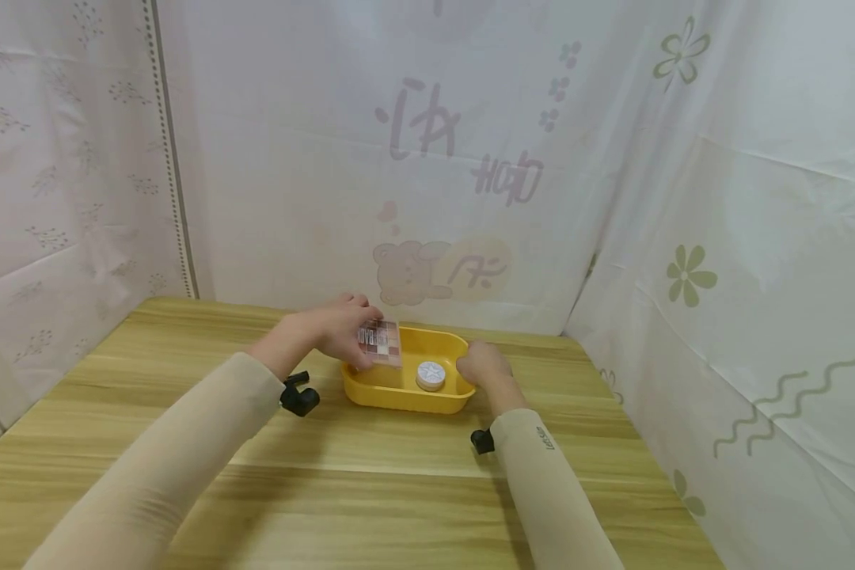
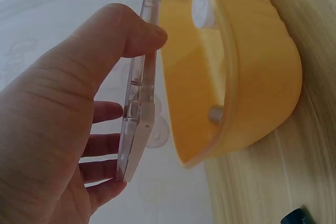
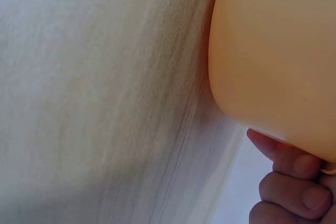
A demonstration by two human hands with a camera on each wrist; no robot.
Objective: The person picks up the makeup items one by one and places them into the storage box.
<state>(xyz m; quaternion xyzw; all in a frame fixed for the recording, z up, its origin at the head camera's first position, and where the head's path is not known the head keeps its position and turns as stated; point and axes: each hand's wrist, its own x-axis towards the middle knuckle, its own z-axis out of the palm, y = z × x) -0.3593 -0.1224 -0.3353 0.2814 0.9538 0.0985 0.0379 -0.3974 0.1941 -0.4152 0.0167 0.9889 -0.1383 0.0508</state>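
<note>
My left hand [image 1: 338, 327] holds a flat, clear-lidded makeup palette [image 1: 381, 343] with checkered pink and brown squares. Thumb and fingers pinch it over the left part of a yellow basin [image 1: 406, 400]. Seen edge-on in the left wrist view, the palette [image 2: 137, 124] stands tilted beside the basin's opening. My right hand [image 1: 484, 364] grips the basin's right end, its fingers curled at the wall. Inside lies a round white case [image 1: 431, 375] with a star pattern on top. A small greyish cylinder [image 2: 216, 114], partly hidden by the rim, is in the basin too.
The basin stands on a wood-grain table [image 1: 370, 507], near its back edge. White printed curtains [image 1: 292, 158] hang behind and on both sides. Black wrist cameras [image 1: 300, 398] sit on both wrists.
</note>
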